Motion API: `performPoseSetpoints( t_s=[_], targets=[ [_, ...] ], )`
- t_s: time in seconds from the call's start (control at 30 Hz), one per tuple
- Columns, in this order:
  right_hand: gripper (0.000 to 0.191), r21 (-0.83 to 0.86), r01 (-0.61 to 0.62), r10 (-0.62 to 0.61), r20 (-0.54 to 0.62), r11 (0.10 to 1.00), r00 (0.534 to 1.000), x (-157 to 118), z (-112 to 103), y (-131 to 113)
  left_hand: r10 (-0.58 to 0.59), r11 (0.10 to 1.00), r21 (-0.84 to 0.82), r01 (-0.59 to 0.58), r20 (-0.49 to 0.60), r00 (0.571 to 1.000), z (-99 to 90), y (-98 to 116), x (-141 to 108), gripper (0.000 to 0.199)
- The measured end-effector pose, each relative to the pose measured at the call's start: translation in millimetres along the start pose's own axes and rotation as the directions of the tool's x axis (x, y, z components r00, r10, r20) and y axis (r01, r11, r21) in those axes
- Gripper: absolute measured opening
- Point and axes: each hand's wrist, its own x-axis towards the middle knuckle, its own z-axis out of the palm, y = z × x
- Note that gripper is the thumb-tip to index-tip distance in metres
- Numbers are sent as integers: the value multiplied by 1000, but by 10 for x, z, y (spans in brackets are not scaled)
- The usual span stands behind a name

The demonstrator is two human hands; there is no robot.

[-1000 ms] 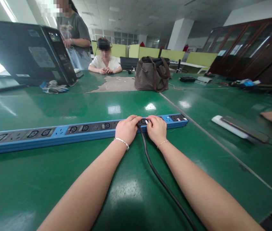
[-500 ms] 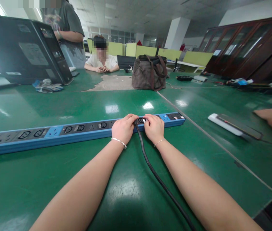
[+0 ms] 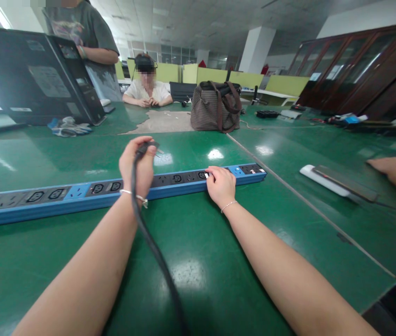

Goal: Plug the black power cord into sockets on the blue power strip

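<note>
A long blue power strip (image 3: 180, 185) with black and blue sockets lies across the green table. My left hand (image 3: 136, 168) is closed on a black plug (image 3: 148, 148), raised above the strip, its metal prongs pointing right. From the plug a black cable (image 3: 159, 256) runs down past my left wrist to the bottom edge. Toward the strip's right end rests my right hand (image 3: 220, 185), fingers curled over the far edge and gripping it.
A brown bag (image 3: 206, 109), gloves (image 3: 69, 127) and a black computer case (image 3: 44, 79) stand beyond the strip. A white device (image 3: 323, 181) lies at right, near another person's hand (image 3: 386, 169). Two people (image 3: 147, 93) (image 3: 100, 46) are across the table.
My left hand has moved left and up, and the plug has come out of the strip with it. The cable has swung left. My right hand stays on the strip.
</note>
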Motion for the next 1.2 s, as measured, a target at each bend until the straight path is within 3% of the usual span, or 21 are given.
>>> performPoseSetpoints(
  t_s=[0.1,0.23,0.33,0.47,0.57,0.9,1.2],
  targets=[
    [31,6,3,-3,-6,1000,1000,-1,4,10,-176,982,-65,177,34,984,-357,-129,156,35],
    [30,5,2,-2,-23,1000,1000,2,20,27,-246,957,174,233,60,967,-793,-387,64,31],
    [30,-3,17,-17,-34,1000,999,5,28,32,-276,925,279,259,24,961,-961,-476,-76,28],
    [31,-8,24,-24,-33,1000,999,8,26,35,-271,886,405,226,57,961,-954,-423,-153,26],
    [31,-8,24,-24,-39,1000,999,8,28,39,-258,890,411,196,100,961,-885,-409,-145,28],
    [31,-8,31,-31,-61,999,998,10,40,49,-197,875,473,106,147,969,-820,-588,-163,30],
    [31,-13,24,-25,-45,1000,999,11,21,33,22,795,567,-213,324,946,-780,-537,-197,29]
  ],
)
